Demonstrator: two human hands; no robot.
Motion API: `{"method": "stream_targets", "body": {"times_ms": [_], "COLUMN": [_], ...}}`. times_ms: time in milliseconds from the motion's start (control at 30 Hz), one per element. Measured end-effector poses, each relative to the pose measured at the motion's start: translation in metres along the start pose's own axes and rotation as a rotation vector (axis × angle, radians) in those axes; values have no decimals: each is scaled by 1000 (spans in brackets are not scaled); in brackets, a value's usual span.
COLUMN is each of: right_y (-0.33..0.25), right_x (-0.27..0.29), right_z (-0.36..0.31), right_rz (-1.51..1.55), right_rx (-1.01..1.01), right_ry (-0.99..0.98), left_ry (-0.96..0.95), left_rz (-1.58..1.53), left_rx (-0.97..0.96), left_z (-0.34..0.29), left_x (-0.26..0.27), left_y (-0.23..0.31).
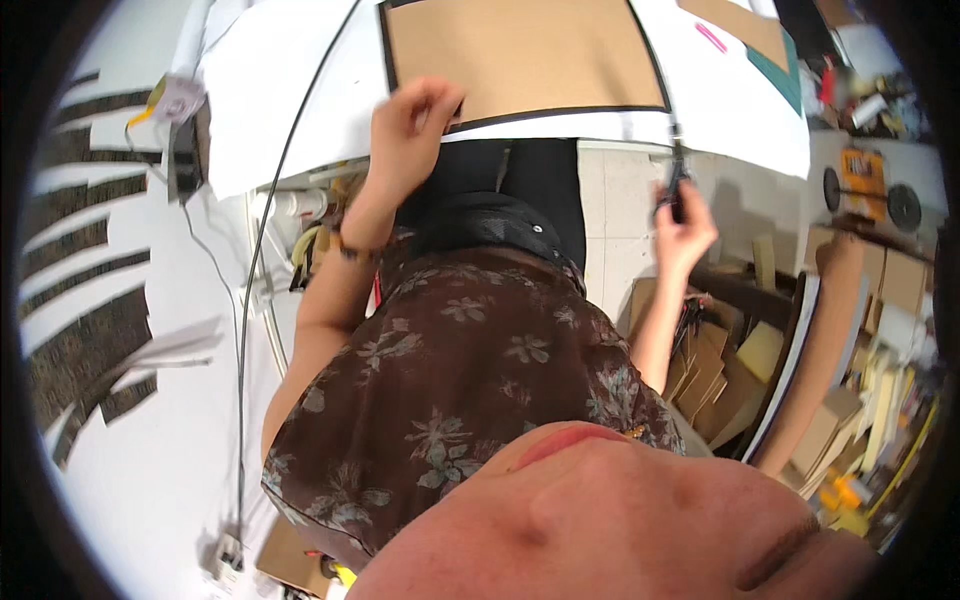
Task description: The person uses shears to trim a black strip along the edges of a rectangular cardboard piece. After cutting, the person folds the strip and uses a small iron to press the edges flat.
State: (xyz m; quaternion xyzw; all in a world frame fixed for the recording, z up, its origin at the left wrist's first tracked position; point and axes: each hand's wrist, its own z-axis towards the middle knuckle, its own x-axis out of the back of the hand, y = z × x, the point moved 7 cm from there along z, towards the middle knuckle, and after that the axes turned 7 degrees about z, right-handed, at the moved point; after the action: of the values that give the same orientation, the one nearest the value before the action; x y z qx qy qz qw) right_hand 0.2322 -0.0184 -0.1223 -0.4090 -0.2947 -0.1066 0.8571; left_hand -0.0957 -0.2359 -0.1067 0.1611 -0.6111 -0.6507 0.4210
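A brown board with black edging along its sides lies on the white table. Over its near left corner is my left hand, fingers curled together and a little blurred. A small dark bit shows by its fingertips, too unclear to name. My right hand is closed around black-handled scissors, just off the table's near edge. Their narrow end points away from me toward the board's near right corner.
A pink pen-like thing lies right of the board, near a green sheet. A black cable crosses the table on the left. Dark patterned strips lie far left. Cardboard pieces stand low on the right.
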Motion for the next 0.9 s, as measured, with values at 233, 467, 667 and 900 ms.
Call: {"method": "stream_targets", "body": {"times_ms": [233,467,667,900], "right_y": [121,159,144,-40], "right_x": [6,11,-12,-40], "right_z": [149,208,212,165], "right_rz": [-546,-650,-728,-471], "right_rx": [22,131,164,484], "right_ry": [-84,-210,-464,-271], "left_ry": [353,440,487,536], "left_rz": [734,718,617,524], "left_rx": [553,1023,1190,1279], "left_z": [-219,-362,-436,-408], "left_x": [150,204,232,203], "left_y": [-277,-400,-488,-432]}}
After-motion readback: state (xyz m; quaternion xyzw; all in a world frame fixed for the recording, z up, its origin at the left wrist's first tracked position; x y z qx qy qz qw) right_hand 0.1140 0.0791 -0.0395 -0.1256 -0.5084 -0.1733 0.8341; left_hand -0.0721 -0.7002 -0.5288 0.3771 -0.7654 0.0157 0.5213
